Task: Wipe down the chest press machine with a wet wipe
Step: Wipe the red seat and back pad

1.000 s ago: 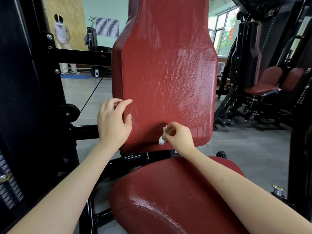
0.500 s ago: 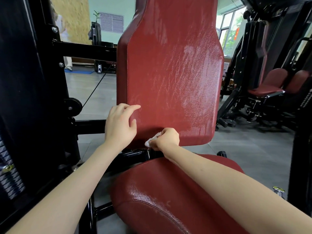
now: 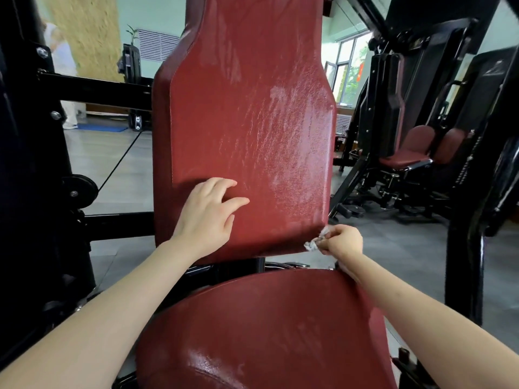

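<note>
The chest press machine's red padded backrest (image 3: 244, 122) stands upright in front of me, its surface streaked with wet sheen. Below it lies the red seat pad (image 3: 266, 332). My left hand (image 3: 207, 217) rests flat on the lower left of the backrest, fingers apart, holding nothing. My right hand (image 3: 341, 242) pinches a crumpled white wet wipe (image 3: 316, 241) against the backrest's lower right corner.
The machine's black frame (image 3: 31, 192) rises close on the left, with a crossbar (image 3: 95, 91) behind the pad. Another black machine with red seats (image 3: 407, 153) stands at the right. A person stands far back left. Grey floor (image 3: 393, 248) lies between the machines.
My right hand has dragged the wipe along the backrest's bottom edge from the lower middle to the right corner. My left hand has shifted further onto the pad.
</note>
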Action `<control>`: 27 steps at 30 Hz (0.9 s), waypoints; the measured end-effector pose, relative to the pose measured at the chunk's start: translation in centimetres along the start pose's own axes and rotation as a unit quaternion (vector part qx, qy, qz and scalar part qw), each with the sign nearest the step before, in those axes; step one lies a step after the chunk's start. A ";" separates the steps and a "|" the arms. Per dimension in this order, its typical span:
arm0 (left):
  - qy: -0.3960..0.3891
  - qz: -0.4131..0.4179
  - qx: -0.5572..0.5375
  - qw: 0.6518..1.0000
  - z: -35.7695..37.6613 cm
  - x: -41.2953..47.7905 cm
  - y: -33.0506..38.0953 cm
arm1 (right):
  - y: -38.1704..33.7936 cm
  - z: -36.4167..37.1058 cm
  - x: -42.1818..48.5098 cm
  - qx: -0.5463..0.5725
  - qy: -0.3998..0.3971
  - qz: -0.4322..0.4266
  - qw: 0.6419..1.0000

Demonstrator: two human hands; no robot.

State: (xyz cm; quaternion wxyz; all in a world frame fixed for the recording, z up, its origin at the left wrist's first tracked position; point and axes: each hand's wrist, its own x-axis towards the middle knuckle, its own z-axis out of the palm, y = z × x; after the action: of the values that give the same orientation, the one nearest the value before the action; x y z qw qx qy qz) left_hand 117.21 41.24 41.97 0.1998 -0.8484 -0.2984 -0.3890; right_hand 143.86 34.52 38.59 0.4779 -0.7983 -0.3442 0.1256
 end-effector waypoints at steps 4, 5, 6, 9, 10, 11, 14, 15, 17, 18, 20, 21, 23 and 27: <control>-0.067 0.068 0.105 0.990 0.8 2.6 0.9 | 0.7 0.4 1.0 0.104 -0.037 0.058 0.992; -0.090 0.076 0.136 0.984 1.0 3.1 1.1 | 0.6 0.4 1.2 0.138 -0.051 0.087 0.985; -0.108 0.080 0.166 0.977 1.3 3.3 1.3 | 0.4 0.3 1.3 0.171 -0.060 0.117 0.976; -0.116 0.086 0.217 0.965 1.7 3.3 1.5 | 0.4 0.0 1.7 0.245 -0.083 0.176 0.950; -0.112 0.088 0.218 0.965 1.6 3.3 1.5 | 0.5 -0.1 1.7 0.256 -0.099 0.185 0.944; -0.113 0.089 0.216 0.966 1.5 3.3 1.5 | 0.5 -0.2 1.5 0.253 -0.111 0.185 0.943; -0.114 0.092 0.202 0.968 1.4 3.5 1.3 | 0.7 -0.4 1.3 0.249 -0.126 0.160 0.947; -0.110 0.092 0.197 0.970 1.4 3.6 1.3 | 0.7 -0.5 1.2 0.272 -0.116 0.160 0.942; -0.105 0.089 0.190 0.972 1.5 3.6 1.5 | 0.5 -0.5 1.1 0.301 -0.074 0.160 0.937; -0.103 0.087 0.187 0.973 1.5 3.6 1.6 | 0.5 0.0 1.0 0.312 -0.052 0.153 0.936; -0.101 0.084 0.183 0.974 1.6 3.6 1.7 | 0.6 1.1 1.3 0.240 -0.006 0.099 0.966; -0.098 0.084 0.183 0.975 1.6 3.6 1.7 | 0.6 1.7 1.4 0.193 0.009 0.065 0.979; -0.093 0.083 0.182 0.975 1.6 3.6 1.7 | 0.1 2.4 1.1 0.125 0.016 0.029 0.992; -0.096 0.076 0.182 0.975 1.6 3.7 1.8 | -2.8 3.2 -1.7 0.065 0.039 -0.042 0.996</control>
State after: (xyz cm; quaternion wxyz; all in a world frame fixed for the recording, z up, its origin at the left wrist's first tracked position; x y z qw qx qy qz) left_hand 121.19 42.09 43.74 0.3507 -0.8514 -0.3164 -0.2280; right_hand 139.71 36.38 39.09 0.5463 -0.7548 -0.3500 0.0962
